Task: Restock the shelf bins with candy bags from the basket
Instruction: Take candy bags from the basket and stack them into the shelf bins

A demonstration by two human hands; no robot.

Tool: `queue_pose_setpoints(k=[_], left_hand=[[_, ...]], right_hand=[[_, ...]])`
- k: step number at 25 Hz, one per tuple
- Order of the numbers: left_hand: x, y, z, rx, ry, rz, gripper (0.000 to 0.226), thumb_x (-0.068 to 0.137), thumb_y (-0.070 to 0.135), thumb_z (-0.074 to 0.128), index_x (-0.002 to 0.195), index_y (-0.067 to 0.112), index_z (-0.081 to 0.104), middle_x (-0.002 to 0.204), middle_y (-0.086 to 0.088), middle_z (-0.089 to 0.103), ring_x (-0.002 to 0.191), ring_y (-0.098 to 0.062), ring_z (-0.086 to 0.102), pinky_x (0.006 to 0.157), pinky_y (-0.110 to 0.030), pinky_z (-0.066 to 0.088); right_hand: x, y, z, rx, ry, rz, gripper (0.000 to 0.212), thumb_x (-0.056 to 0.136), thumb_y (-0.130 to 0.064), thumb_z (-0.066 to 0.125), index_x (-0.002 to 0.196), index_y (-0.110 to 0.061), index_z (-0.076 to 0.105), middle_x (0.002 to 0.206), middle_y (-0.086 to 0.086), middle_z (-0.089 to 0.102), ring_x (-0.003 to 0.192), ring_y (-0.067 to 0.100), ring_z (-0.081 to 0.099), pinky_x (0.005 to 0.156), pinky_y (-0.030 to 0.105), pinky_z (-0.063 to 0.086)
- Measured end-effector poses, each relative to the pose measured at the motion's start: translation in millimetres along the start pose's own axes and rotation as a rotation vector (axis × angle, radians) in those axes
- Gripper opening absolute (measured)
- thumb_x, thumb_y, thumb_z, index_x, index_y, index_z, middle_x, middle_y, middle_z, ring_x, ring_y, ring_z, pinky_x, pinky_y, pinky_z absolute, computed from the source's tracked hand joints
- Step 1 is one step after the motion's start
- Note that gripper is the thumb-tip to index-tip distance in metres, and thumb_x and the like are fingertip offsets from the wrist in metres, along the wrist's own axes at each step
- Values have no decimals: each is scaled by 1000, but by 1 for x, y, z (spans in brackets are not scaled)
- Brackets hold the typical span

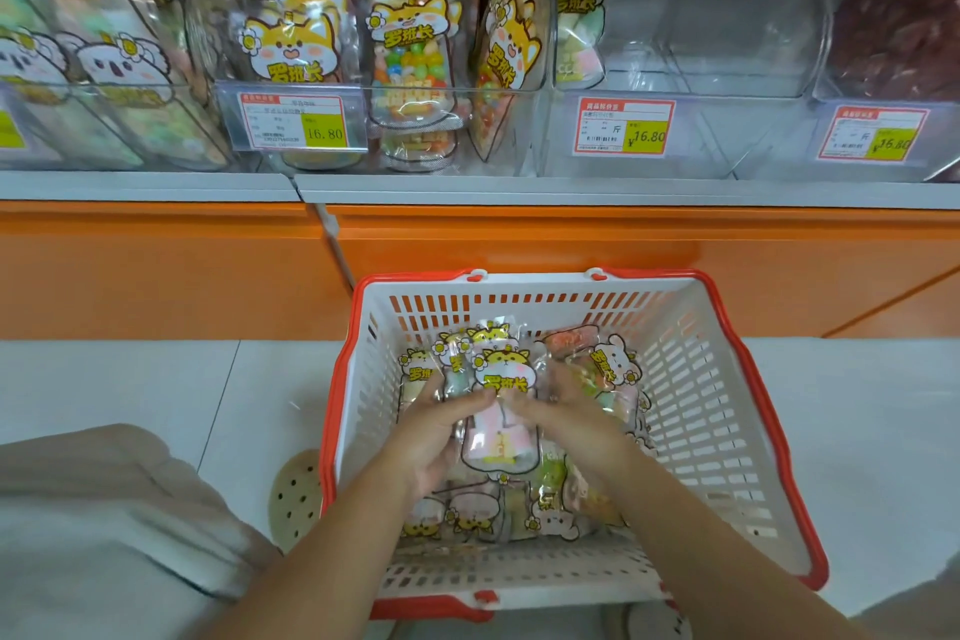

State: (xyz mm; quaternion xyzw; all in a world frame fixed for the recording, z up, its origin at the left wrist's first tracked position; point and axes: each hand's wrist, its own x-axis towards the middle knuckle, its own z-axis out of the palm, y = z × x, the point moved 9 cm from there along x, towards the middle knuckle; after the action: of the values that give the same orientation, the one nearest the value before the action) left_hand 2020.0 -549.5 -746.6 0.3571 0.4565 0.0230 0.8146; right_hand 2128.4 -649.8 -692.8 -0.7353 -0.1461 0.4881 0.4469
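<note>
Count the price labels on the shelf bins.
3 red-and-yellow price labels: one on the candy-filled clear bin, one on the near-empty clear bin, one far right. A fourth may be cut off at the left edge.

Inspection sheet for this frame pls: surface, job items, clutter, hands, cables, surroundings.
Surface: white tiled floor; the basket stands on it in front of the orange shelf base.
Job's things: the basket holds a loose pile of candy bags; the held bag sits above the pile. The middle bin is stocked; the right bin is nearly empty, with a few bags at its left side.
Clutter: tan perforated item on the floor left of the basket; pale fabric at lower left.
Hands: left hand and right hand both grip the held bag, inside the basket.
Cables: nothing seen.
Surroundings: price tags on the bin fronts; further bins either side, blurred.
</note>
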Motion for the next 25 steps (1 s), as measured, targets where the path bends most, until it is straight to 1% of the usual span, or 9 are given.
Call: queue_pose_setpoints(k=[3,5,8,11,12,14,16,21,25], left_hand=[[-8,3,5,-43,-24,-14,111,57,51,90,150,29,32,132,-3,60,114,-19,61,93,-39,52],[-14,7,1,-47,1,5,99,63,49,86,146,24,38,119,-13,66,83,-19,70,69,-36,59],[-22,11,2,-39,37,21,99,63,44,86,146,23,37,122,-14,63,82,-21,65,68,-39,59],[-31,21,9,37,21,72,103,62,49,86,148,25,35,106,-8,60,85,-22,60,65,-35,57],[-35,27,13,66,6,88,109,58,53,87,149,24,34,113,-8,60,96,-26,60,64,-35,56],[-39,35,15,138,19,103,102,66,53,82,151,25,31,136,-11,54,119,-33,53,70,-35,55],[-47,44,21,173,5,137,93,71,57,73,150,25,34,149,-9,43,135,-35,40,95,-45,49],[-79,81,40,514,83,326,72,84,71,47,144,33,41,150,4,42,135,-22,41,110,-45,36],[-111,112,76,733,44,499,48,98,55,30,135,30,49,127,11,53,123,-7,45,99,-23,29]], right_hand=[[7,9,0,50,38,18,69,74,-37,82,124,-6,46,116,15,57,101,29,58,86,39,49],[6,8,-3,101,46,-5,78,67,-41,84,119,3,47,100,23,58,88,34,60,79,42,48],[4,11,-14,240,50,38,87,60,-50,88,114,8,50,123,41,45,109,58,50,91,70,42],[-5,1,-18,428,38,-4,35,70,-34,84,87,-11,66,109,32,62,102,48,61,93,66,45],[-8,0,-15,501,6,4,25,76,-27,80,95,-19,67,105,19,70,99,36,67,94,59,48],[-9,4,-5,609,-74,34,70,76,-23,83,136,-20,48,127,7,64,117,28,60,98,55,48],[-10,3,4,707,-126,53,105,71,-25,88,152,-19,22,144,10,49,131,31,48,100,59,44],[-33,-24,16,727,-254,-83,58,88,-15,69,140,-15,44,132,15,60,119,36,59,96,61,46],[-48,-51,2,703,-169,-152,70,81,-18,76,142,-15,41,130,14,61,121,35,57,98,55,47]])
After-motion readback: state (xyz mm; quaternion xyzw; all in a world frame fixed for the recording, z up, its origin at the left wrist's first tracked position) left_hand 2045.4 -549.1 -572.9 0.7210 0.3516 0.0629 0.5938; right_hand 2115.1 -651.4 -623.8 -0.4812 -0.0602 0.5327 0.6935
